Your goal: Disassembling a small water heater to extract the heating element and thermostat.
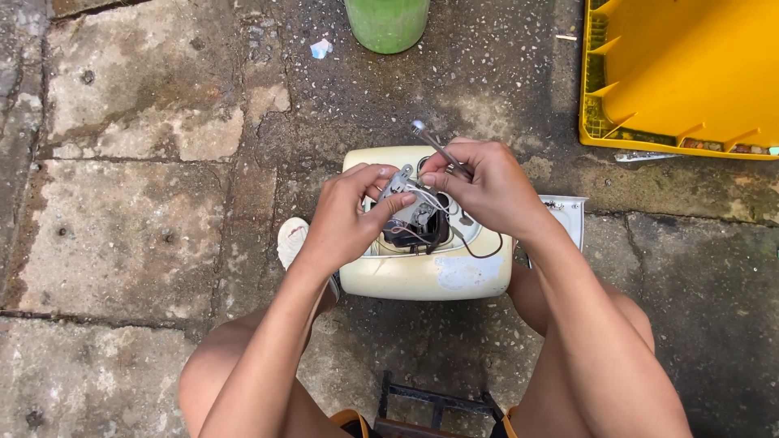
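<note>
Cream appliance housing [422, 280] sits on stone floor between knees, steadied there. Left hand [345, 215] pinches grey metal part [398, 185] above opening; right hand [487, 186], grip closed around thin tool [438, 146], angles tip toward wires [430, 203].

Bare arms and knees, orange shorts [350, 418] (hems only), 1 white shoe [291, 241].

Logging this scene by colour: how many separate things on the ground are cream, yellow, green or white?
Cream plastic appliance housing: 1
Yellow plastic crate: 1
Green round container: 1
White flat panel and white shoe: 2
Total: 5
</note>
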